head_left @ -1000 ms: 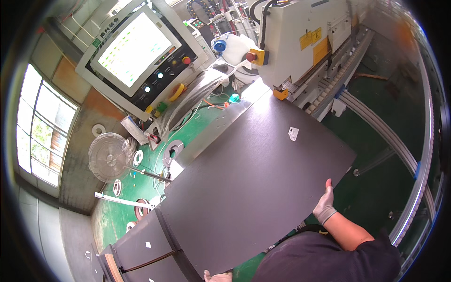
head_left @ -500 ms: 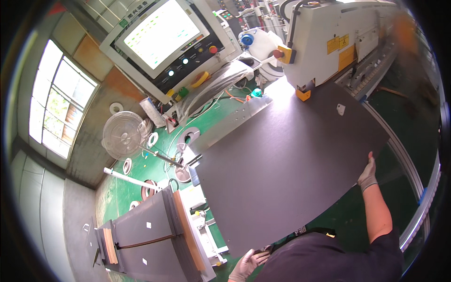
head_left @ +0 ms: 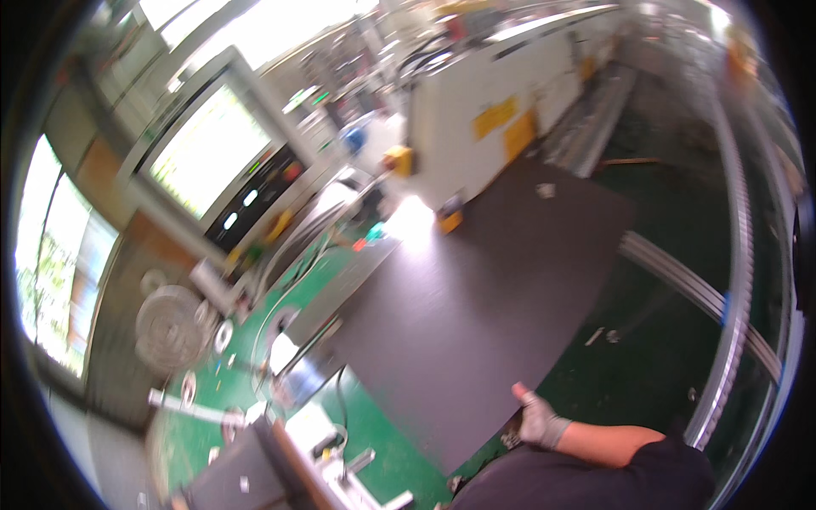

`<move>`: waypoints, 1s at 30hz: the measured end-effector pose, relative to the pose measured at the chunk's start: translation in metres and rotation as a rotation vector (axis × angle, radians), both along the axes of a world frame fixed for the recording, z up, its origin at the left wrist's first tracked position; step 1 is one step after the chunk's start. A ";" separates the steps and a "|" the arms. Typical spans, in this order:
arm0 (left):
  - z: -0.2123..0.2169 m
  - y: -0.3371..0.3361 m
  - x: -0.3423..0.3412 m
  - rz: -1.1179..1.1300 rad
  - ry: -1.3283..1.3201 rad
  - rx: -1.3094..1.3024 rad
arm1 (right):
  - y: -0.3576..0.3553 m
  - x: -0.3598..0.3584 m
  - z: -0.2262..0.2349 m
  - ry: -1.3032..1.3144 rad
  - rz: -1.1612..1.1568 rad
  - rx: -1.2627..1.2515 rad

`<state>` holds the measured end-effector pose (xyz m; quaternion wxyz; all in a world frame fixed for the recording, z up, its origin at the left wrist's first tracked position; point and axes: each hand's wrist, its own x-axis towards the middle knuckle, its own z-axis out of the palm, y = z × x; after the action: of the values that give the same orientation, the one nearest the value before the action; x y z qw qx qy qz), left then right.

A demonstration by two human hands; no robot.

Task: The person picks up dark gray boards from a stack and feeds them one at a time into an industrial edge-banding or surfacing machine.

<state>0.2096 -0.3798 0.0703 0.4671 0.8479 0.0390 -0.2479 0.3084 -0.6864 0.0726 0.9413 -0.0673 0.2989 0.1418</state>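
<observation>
A large dark grey panel point(head_left: 484, 297) lies flat in front of me, its far end reaching a white machine point(head_left: 476, 127). A small white label point(head_left: 545, 190) sits near the panel's far corner. My right hand point(head_left: 538, 420), in a grey glove, grips the panel's near right edge with the thumb on top. My left hand is out of the picture. The whole view is blurred by motion.
A control console with a bright screen point(head_left: 212, 153) stands at the left. A round fan point(head_left: 170, 327) is below it on the green floor point(head_left: 357, 425). A metal rail point(head_left: 705, 293) runs along the right. Another dark panel point(head_left: 225, 484) lies at the lower left.
The view has swung and blurred. The panel has slid farther toward the white machine. My right hand has shifted along the edge toward me, and my left hand has left the picture.
</observation>
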 end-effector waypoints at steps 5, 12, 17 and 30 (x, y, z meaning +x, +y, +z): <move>0.011 -0.016 0.042 0.012 -0.078 0.114 | 0.005 0.059 -0.009 0.302 -0.340 -0.306; 0.012 -0.042 0.078 -0.100 -0.154 0.130 | -0.088 0.066 -0.043 0.102 -0.489 -0.240; 0.011 -0.025 0.077 -0.029 -0.184 0.134 | -0.067 0.071 -0.007 0.095 -0.319 -0.273; -0.017 0.248 -0.061 0.972 -0.491 0.439 | -0.199 0.089 -0.050 0.010 -0.414 -0.553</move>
<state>0.1485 -0.1319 0.0533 0.3358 0.8421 0.3646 0.2124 0.3975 -0.8855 0.0227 0.8948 -0.2571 0.3378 -0.1382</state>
